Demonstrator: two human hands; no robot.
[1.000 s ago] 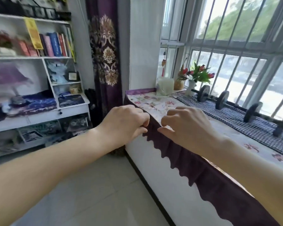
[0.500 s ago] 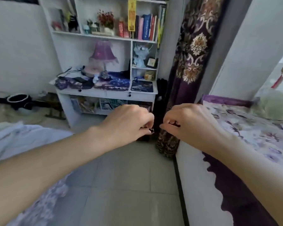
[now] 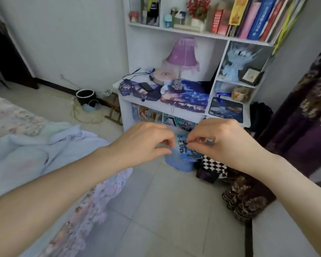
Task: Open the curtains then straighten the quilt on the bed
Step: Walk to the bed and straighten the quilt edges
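Pale-blue rumpled quilt [image 3: 35, 156] lies just left of the left hand [image 3: 145, 143], stretching away leftward. Both grips curl nearly shut, fingertips almost meeting, holding nothing I can make out; right hand [image 3: 222, 141] sits farther off, dark purple patterned curtain [image 3: 308, 117] beyond it.

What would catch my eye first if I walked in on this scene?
Two bare forearms reach into the middle of the view, the left hand and right hand curled with fingertips nearly meeting above the tiled floor. Behind them a white shelf unit holds a purple lamp and a row of books. A rumpled pale blue quilt lies at the left, a dark purple curtain at the right.
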